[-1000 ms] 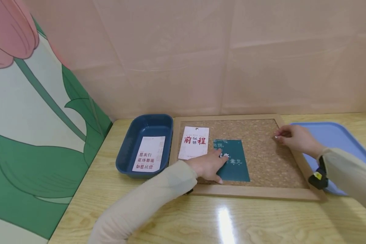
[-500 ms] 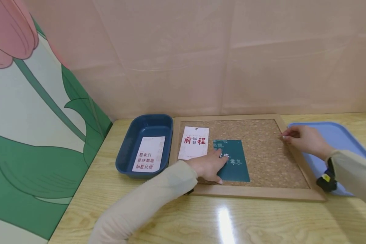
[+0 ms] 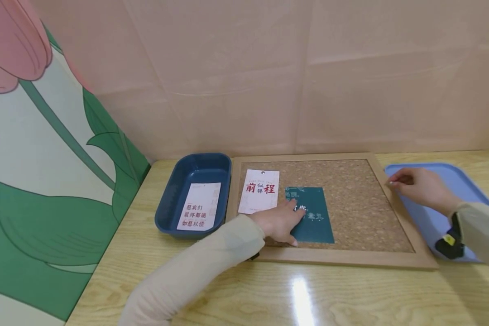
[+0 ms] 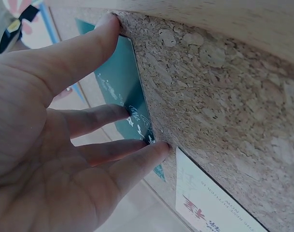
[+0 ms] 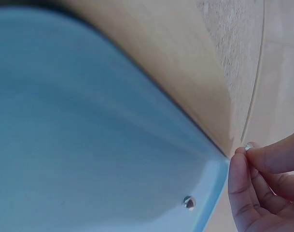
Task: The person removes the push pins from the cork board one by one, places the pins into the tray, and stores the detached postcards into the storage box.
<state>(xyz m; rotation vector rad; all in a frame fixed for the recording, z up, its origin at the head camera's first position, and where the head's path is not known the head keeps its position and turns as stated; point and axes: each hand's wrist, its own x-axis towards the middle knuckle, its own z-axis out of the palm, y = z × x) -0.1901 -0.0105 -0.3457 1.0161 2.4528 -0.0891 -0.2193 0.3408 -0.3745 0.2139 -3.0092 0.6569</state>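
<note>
My left hand (image 3: pixel 278 222) lies with spread, fairly straight fingers on a dark green card (image 3: pixel 318 232) with white lettering. The card rests on a wood-framed cork board (image 3: pixel 368 208). In the left wrist view, the thumb (image 4: pixel 91 50) is at the card's near edge and one fingertip is on bare cork. My right hand (image 3: pixel 425 189) is over the board's right frame and the blue tray, pinching a small silvery thumbtack (image 5: pixel 249 145) between thumb and finger. Left of the green card, a white card (image 3: pixel 254 203) with red characters has a thumbtack (image 3: pixel 263 172) at its top.
A dark blue bin (image 3: pixel 167 197) with a white card (image 3: pixel 199 197) inside stands left of the board. Right of it lies a light blue tray (image 3: pixel 448 183) with a silver thumbtack (image 5: pixel 189 202) in it. A pink-covered wall (image 3: pixel 309 90) rises behind.
My right hand has moved right, from above the cork across the board's right frame to the blue tray's edge, keeping its pinch. The left hand and the green card have stayed put.
</note>
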